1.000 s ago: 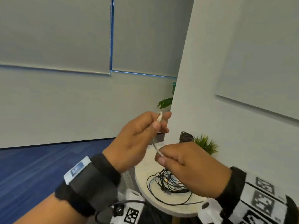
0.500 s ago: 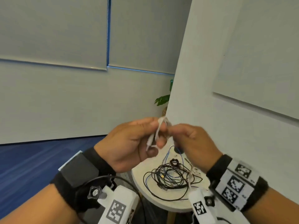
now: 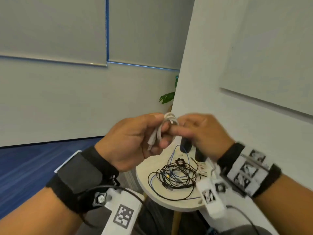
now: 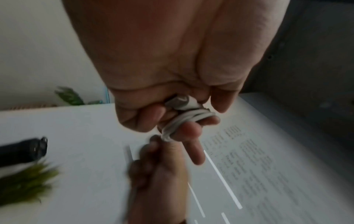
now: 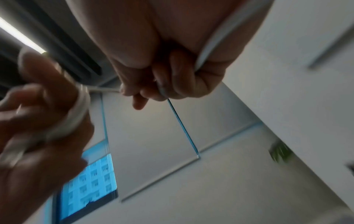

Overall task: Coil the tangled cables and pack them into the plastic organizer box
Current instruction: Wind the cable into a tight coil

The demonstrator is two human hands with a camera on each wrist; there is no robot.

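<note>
The left hand (image 3: 135, 141) grips the white cable (image 3: 166, 123) coil above the worktop (image 3: 144, 173); the right hand (image 3: 203, 133) pinches its tail. Slackening could unwind the loops.

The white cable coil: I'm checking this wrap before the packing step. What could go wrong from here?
1. The white cable is looped round the fingers of the left hand; if the right hand loses the short end it pinches, the coil may spring loose.
2. It is wound in mid-air above the tangled cables on the round table; a drop could re-tangle it.
</note>
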